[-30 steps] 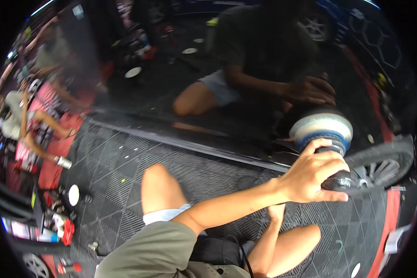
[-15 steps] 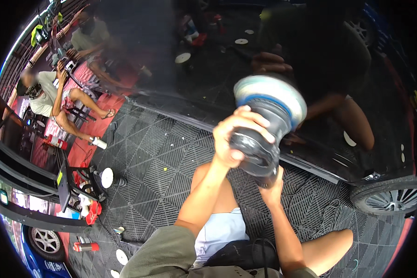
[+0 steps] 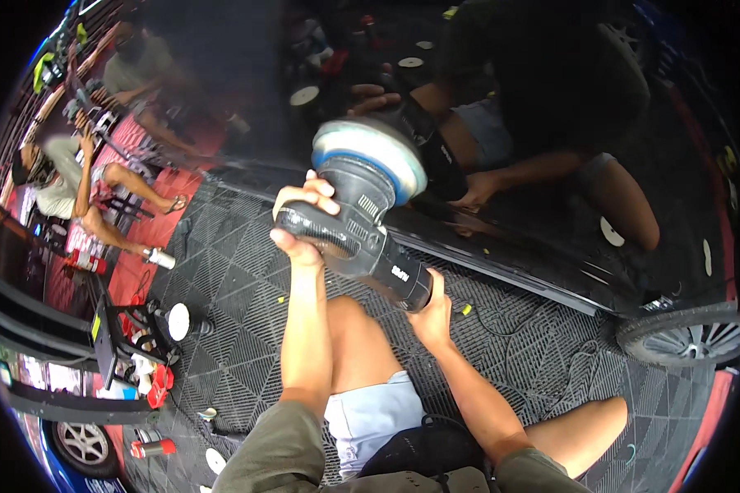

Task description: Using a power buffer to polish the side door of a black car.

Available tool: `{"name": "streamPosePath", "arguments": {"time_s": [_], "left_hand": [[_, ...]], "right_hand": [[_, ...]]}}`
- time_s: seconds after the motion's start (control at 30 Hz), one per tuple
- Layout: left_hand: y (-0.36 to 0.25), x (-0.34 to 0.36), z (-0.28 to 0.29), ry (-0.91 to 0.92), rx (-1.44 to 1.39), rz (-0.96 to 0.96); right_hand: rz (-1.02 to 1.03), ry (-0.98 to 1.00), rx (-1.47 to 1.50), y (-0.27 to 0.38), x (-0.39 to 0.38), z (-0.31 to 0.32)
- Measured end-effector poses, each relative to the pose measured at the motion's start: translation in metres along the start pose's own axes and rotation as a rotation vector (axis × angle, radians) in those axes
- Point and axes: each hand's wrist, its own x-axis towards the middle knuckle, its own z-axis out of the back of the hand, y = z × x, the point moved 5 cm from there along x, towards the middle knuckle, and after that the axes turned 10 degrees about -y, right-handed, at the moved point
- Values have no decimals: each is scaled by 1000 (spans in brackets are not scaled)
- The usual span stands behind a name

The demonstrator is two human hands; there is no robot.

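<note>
A black car polisher (image 3: 358, 222) with a white foam pad (image 3: 370, 152) and a blue backing ring is in both of my hands. The pad meets, or is right against, the glossy black car door (image 3: 263, 140). My left hand (image 3: 302, 209) wraps the front handle near the head. Around the rear end of the body closes my right hand (image 3: 430, 316). The door mirrors my arms, legs and the polisher. Pad contact with the paint is partly hidden by the tool's own head.
A car wheel (image 3: 686, 337) stands at the right. Black ribbed tiles (image 3: 238, 304) cover the floor, with a cable (image 3: 510, 324) lying on it. Left are a low black cart (image 3: 123, 337), a round white pad (image 3: 178, 321), a red-and-white bottle (image 3: 152, 449) and a seated person (image 3: 74, 181).
The polisher and both my hands have moved left along the door, and the tool's rear end now points more to the right. My view has shifted slightly.
</note>
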Motion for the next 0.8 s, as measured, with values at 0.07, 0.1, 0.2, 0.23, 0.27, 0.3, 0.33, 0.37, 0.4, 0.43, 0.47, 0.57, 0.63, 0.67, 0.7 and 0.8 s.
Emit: {"name": "streamPosePath", "arguments": {"time_s": [0.07, 0.1, 0.2, 0.23, 0.27, 0.3, 0.33, 0.37, 0.4, 0.43, 0.47, 0.57, 0.63, 0.67, 0.7, 0.8], "left_hand": [[-2, -17, -28, 40, 43, 19], [-4, -25, -39, 82, 30, 2], [-10, -54, -96, 193, 18, -4], [-9, -63, -114, 245, -19, 20], [-8, -73, -132, 287, -37, 24], [-9, -84, -150, 329, -51, 26], [-9, -94, -167, 366, -33, 37], [-10, -104, -184, 403, -14, 47], [-11, -112, -201, 420, -1, 52], [-11, -121, -214, 428, 6, 38], [-12, -130, -226, 439, 8, 42], [-13, -150, -262, 524, 54, 12], [-16, -162, -289, 559, 68, 4], [-18, -167, -302, 576, 64, -8], [-17, -172, -310, 595, 71, -19], [-16, -187, -330, 612, 81, -5]], "right_hand": [[-76, 32, -36, -14, -5, 20], [-81, 7, -49, -16, -6, 33], [-86, 45, -22, -33, -9, 77], [-110, 36, -10, -44, -10, 92], [-118, 21, -16, -51, -14, 110], [-124, 9, -18, -56, -16, 127], [-178, 20, -3, -59, -17, 142], [-173, 10, 25, -68, -19, 155], [-184, -7, 21, -75, -20, 170], [-195, -24, 17, -82, -23, 182], [-194, -40, 11, -87, -28, 195], [-185, -68, -52, -90, -28, 226], [-280, -23, 57, -111, -36, 243], [-266, -54, 85, -123, -40, 250], [-237, -75, 31, -113, -39, 255], [-258, -32, 89, -100, -30, 274]]}}
